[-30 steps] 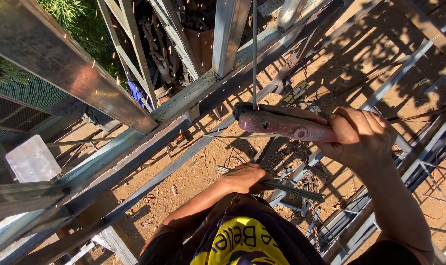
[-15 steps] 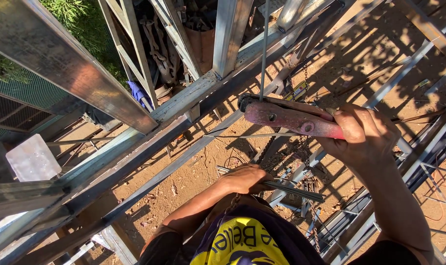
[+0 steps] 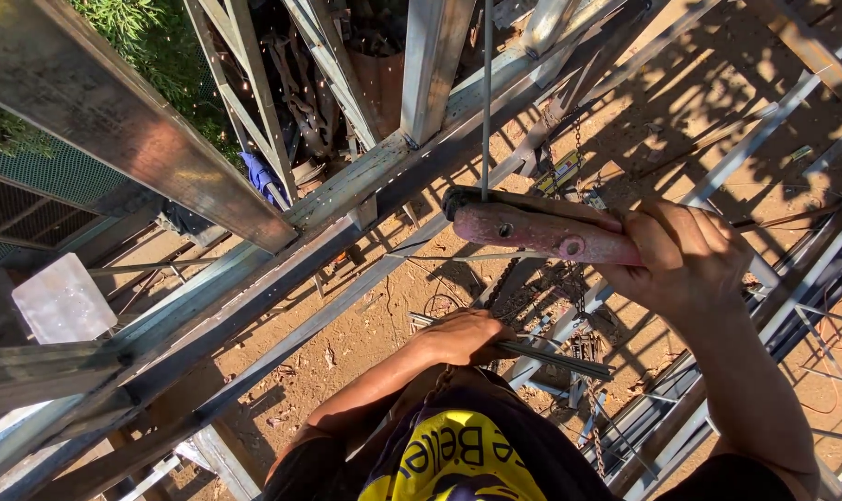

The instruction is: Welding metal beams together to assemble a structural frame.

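Crossing from lower left to top centre, steel beams above dirt ground. At right centre, right hand clamped on red electrode holder, rod upright. At centre, left hand closed around thin rods.

Few such things show. A small flat package or label, yellow with dark and red patches, lies on the dirt ground just beyond the far end of the steel frame beam; it is too small to make out further. A smaller green-and-yellow tag or wrapper lies on the ground at the right, beside a pale steel bar. The yellow print panel with dark lettering on the person's dark shirt fills the bottom centre. No screens or signs show.
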